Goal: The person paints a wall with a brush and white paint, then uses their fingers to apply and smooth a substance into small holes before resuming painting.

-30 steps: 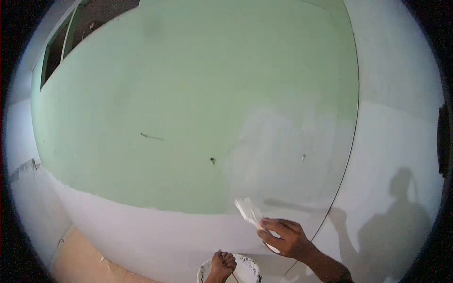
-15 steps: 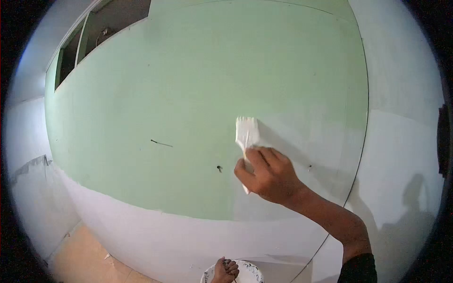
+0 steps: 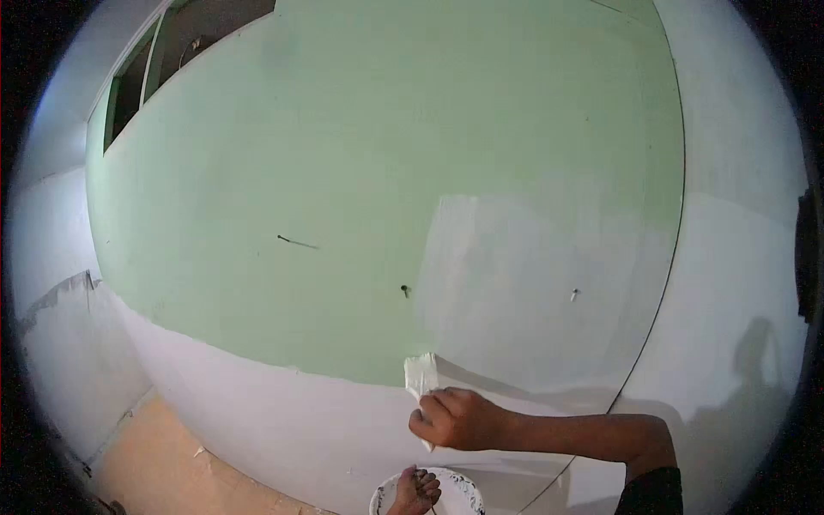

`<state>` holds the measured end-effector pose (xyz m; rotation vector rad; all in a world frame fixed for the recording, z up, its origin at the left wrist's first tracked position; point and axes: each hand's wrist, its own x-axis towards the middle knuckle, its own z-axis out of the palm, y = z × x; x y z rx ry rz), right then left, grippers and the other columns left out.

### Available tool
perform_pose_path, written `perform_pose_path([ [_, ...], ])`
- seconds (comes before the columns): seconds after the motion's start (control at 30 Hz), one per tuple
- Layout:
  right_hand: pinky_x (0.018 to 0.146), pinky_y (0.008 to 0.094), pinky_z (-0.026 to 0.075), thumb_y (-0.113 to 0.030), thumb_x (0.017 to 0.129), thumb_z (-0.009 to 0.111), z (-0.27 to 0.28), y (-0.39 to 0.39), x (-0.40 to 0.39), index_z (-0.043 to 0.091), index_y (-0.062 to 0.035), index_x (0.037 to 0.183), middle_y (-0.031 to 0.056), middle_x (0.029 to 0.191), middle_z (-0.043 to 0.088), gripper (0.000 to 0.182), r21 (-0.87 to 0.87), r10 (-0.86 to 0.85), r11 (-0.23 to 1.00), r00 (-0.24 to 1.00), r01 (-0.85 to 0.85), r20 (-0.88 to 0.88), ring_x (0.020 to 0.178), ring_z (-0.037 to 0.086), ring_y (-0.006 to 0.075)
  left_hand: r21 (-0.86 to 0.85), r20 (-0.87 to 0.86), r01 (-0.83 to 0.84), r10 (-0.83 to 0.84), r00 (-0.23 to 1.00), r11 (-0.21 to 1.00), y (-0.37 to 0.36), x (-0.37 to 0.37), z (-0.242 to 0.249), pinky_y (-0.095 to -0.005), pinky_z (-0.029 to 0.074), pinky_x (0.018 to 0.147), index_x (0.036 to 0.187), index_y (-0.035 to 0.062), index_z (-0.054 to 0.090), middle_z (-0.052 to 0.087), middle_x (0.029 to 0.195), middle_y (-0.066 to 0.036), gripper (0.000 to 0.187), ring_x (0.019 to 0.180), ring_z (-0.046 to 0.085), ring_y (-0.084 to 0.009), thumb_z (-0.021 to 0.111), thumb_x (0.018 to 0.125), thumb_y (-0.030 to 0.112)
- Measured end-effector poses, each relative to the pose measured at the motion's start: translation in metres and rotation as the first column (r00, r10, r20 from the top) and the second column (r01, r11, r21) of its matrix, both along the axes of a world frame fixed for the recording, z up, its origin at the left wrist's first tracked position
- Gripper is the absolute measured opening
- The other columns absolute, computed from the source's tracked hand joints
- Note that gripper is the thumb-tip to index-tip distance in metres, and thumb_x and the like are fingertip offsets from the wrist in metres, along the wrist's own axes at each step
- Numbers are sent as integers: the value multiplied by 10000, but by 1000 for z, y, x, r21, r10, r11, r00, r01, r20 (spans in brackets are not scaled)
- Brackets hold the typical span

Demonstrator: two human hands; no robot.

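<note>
My right hand (image 3: 463,419) is closed around the handle of a white-coated paintbrush (image 3: 421,375), its bristles pointing up. The bristles are against the wall at the lower edge of the green paint (image 3: 343,172). A pale, freshly coated patch (image 3: 515,257) covers the green above and to the right of the brush. At the bottom of the view, my left hand (image 3: 415,492) is a fist at the rim of a white bucket (image 3: 468,489) with dark specks. A thin dark wire, seemingly the bucket's handle, shows below the fist.
A nail (image 3: 296,243) sticks out of the green wall, with a dark hook or peg (image 3: 405,290) farther right and another peg (image 3: 575,294) in the pale patch. An opening (image 3: 206,34) lies upper left. The tan floor (image 3: 189,463) shows lower left.
My right hand has brought the brush down the wall and slightly left, from mid-wall to the lower edge of the green. Pale coating now shows where the brush was. My left hand stays at the bucket.
</note>
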<state>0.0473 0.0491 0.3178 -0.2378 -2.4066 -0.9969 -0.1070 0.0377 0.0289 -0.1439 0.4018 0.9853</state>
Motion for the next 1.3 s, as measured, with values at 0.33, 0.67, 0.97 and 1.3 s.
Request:
perform_pose_path([
  [0.33, 572, 375, 529, -116, 772, 703, 163, 6, 23, 660, -72, 933, 90, 730, 556, 172, -143, -188, 978, 937, 151, -296, 641, 615, 232, 67, -1, 10, -10, 1000, 998, -4, 3, -9, -290, 217, 444, 628, 128, 410, 256, 551, 10, 362, 487, 262, -143, 486, 911, 341],
  [0.67, 520, 291, 493, -70, 717, 679, 111, 11, 15, 597, -45, 796, 91, 708, 528, 116, 316, -238, 904, 954, 287, -184, 654, 597, 223, -10, 6, 1, -1, 1000, 1000, -5, 2, -11, -292, 183, 412, 629, 146, 374, 251, 532, 14, 390, 457, 235, -136, 442, 946, 362],
  [0.97, 553, 343, 579, -183, 733, 666, -2, -4, 18, 588, -21, 832, 122, 733, 567, 205, -50, -96, 994, 994, 94, -49, 717, 642, 255, 21, -39, 7, -7, 999, 1000, -11, 4, -1, -300, 187, 429, 635, 154, 363, 239, 551, 15, 378, 467, 227, -143, 452, 940, 359],
  [1.3, 551, 340, 484, -19, 747, 682, 187, -7, 61, 665, -53, 893, 86, 728, 577, 152, -3, -163, 983, 871, 183, -464, 597, 589, 219, 26, -50, -10, 11, 999, 1000, -18, 9, -4, -274, 190, 402, 643, 157, 416, 234, 528, 27, 411, 452, 216, -126, 419, 978, 395],
])
